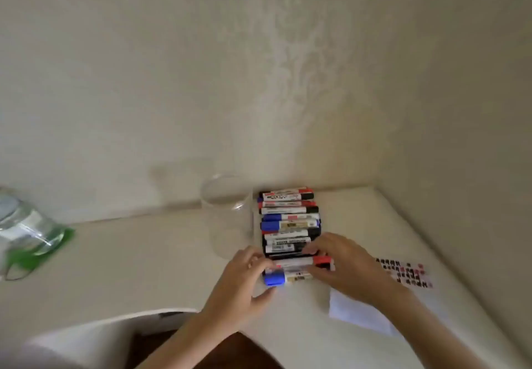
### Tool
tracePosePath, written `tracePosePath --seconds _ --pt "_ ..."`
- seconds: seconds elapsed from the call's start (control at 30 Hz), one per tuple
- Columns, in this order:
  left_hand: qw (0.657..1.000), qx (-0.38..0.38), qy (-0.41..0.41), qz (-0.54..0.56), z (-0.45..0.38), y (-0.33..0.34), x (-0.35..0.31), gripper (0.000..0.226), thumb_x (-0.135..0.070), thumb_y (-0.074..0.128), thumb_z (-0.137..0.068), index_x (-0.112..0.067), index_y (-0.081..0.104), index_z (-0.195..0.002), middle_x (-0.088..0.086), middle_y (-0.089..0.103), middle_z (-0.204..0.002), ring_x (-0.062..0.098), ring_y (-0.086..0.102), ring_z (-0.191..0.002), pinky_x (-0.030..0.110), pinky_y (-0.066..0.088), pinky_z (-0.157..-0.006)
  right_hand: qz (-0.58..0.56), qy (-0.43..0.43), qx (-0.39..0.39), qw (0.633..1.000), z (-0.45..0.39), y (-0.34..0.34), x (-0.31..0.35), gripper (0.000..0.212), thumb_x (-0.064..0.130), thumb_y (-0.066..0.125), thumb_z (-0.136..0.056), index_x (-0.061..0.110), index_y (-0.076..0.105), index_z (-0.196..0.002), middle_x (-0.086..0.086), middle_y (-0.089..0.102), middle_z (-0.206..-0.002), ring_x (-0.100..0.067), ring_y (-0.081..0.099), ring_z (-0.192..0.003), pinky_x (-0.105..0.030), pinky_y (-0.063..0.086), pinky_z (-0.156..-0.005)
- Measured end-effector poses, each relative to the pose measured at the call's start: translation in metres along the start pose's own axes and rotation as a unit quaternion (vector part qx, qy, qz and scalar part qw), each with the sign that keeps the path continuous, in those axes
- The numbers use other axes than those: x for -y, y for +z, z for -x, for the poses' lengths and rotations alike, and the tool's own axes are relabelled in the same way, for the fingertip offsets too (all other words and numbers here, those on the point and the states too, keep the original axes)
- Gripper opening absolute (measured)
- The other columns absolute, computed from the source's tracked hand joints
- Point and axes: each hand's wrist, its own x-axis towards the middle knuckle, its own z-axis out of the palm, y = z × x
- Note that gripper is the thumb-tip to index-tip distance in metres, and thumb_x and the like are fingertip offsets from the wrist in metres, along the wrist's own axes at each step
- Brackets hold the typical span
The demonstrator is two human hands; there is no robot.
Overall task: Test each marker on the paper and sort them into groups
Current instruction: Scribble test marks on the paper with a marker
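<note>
Several markers point(289, 224) with black, red and blue caps lie side by side in a row on the white table point(144, 253), running from the wall toward me. My left hand point(241, 285) touches the left ends of the nearest ones, fingertips by a blue-capped marker point(276, 278). My right hand point(342, 265) covers their right ends, fingers over a red-capped marker point(305, 260). A white sheet of paper point(354, 311) lies partly under my right forearm. Blur hides whether the fingers pinch anything.
A clear plastic cup point(227, 216) stands left of the marker row. A glass jar point(26, 224) sits on a green cloth point(37, 250) at the far left. A sheet with small red and black marks point(406, 272) lies right of my hand. Walls meet in a corner behind.
</note>
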Motion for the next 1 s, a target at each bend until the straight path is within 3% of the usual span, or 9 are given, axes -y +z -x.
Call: tracePosePath --seconds 0.1,0.27,0.47,0.53,0.63,0.67,0.73,0.87,1.0 --pt "0.997 0.011 0.020 -0.076 0.006 0.030 0.004 0.042 -0.049 0.060 -0.084 -0.026 0.061 -0.119 -0.009 0.050 -0.118 0.007 0.050 -0.106 0.022 0.044 -0.093 0.097 -0.059 -0.015 0.993 0.015 0.023 -0.013 0.028 0.040 0.068 -0.086 0.031 0.066 -0.113 0.015 0.062 -0.110 -0.006 0.056 -0.098 -0.027 0.046 -0.083" --pt "0.991 -0.029 -0.043 -0.124 0.011 0.052 0.003 0.032 -0.036 0.067 -0.088 -0.021 0.063 -0.116 -0.003 0.055 -0.114 0.017 0.055 -0.102 0.034 0.049 -0.088 0.150 -0.040 -0.072 0.985 0.041 0.051 -0.020 0.030 0.031 0.069 -0.087 0.026 0.066 -0.117 0.009 0.064 -0.115 -0.017 0.059 -0.101 -0.036 0.046 -0.084" --pt "0.987 -0.024 -0.064 -0.147 0.013 0.047 -0.018 0.029 -0.031 0.050 -0.101 -0.015 0.057 -0.124 0.001 0.057 -0.122 0.017 0.054 -0.106 0.028 0.046 -0.087 -0.055 0.132 -0.108 0.984 0.072 0.059 -0.007 0.021 0.040 0.062 -0.092 0.022 0.072 -0.098 0.014 0.066 -0.080 0.001 0.060 -0.068 -0.011 0.045 -0.061" --pt "0.993 -0.048 -0.076 -0.081 0.010 0.042 -0.030 0.027 -0.031 0.048 -0.101 -0.016 0.056 -0.122 -0.003 0.060 -0.115 0.011 0.056 -0.101 0.018 0.044 -0.081 -0.238 0.210 -0.099 0.943 0.078 0.057 -0.005 0.032 0.048 0.063 -0.089 0.019 0.072 -0.100 0.009 0.067 -0.073 -0.002 0.056 -0.056 -0.017 0.047 -0.058" --pt "0.999 -0.017 -0.032 -0.023 -0.002 0.044 -0.057 0.022 -0.031 0.049 -0.101 -0.018 0.057 -0.117 -0.010 0.058 -0.104 0.004 0.054 -0.091 0.011 0.039 -0.073 -0.539 0.262 -0.073 0.797 0.073 0.044 0.004 0.037 0.051 0.065 -0.086 0.015 0.067 -0.093 -0.002 0.052 -0.068 -0.011 0.035 -0.050 -0.023 0.031 -0.048" --pt "1.000 -0.003 -0.020 -0.018 -0.006 0.047 -0.064 0.021 -0.030 0.049 -0.101 -0.017 0.057 -0.115 -0.009 0.058 -0.103 0.005 0.053 -0.090 0.011 0.038 -0.073 -0.564 0.258 -0.076 0.781 0.071 0.040 0.003 0.033 0.050 0.065 -0.087 0.017 0.063 -0.085 -0.002 0.047 -0.065 -0.012 0.029 -0.050 -0.023 0.025 -0.047" --pt "1.000 0.014 0.000 -0.008 -0.013 0.052 -0.073 0.020 -0.028 0.048 -0.102 -0.015 0.055 -0.115 -0.006 0.055 -0.102 0.008 0.051 -0.091 0.011 0.036 -0.074 -0.569 0.235 -0.086 0.784 0.067 0.034 -0.001 0.028 0.039 0.065 -0.090 0.018 0.055 -0.075 -0.001 0.039 -0.061 -0.012 0.022 -0.050 -0.023 0.019 -0.047" --pt "0.997 0.062 0.026 0.029 -0.024 0.061 -0.083 0.021 -0.025 0.045 -0.103 -0.017 0.051 -0.121 -0.005 0.055 -0.103 0.008 0.053 -0.087 0.014 0.040 -0.074 -0.536 0.222 -0.114 0.807 0.064 0.026 -0.015 0.024 0.027 0.067 -0.091 0.012 0.057 -0.075 -0.005 0.046 -0.062 -0.012 0.035 -0.051 -0.024 0.029 -0.052" --pt "0.996 0.083 0.022 0.021 -0.046 0.073 -0.087 0.019 -0.035 0.041 -0.104 -0.023 0.046 -0.091 -0.009 0.048 -0.076 0.011 0.051 -0.068 0.024 0.037 -0.060 -0.528 0.176 -0.118 0.822 0.064 0.022 -0.027 0.025 0.026 0.064 -0.093 0.007 0.054 -0.080 -0.003 0.048 -0.062 -0.013 0.039 -0.055 -0.027 0.033 -0.056"
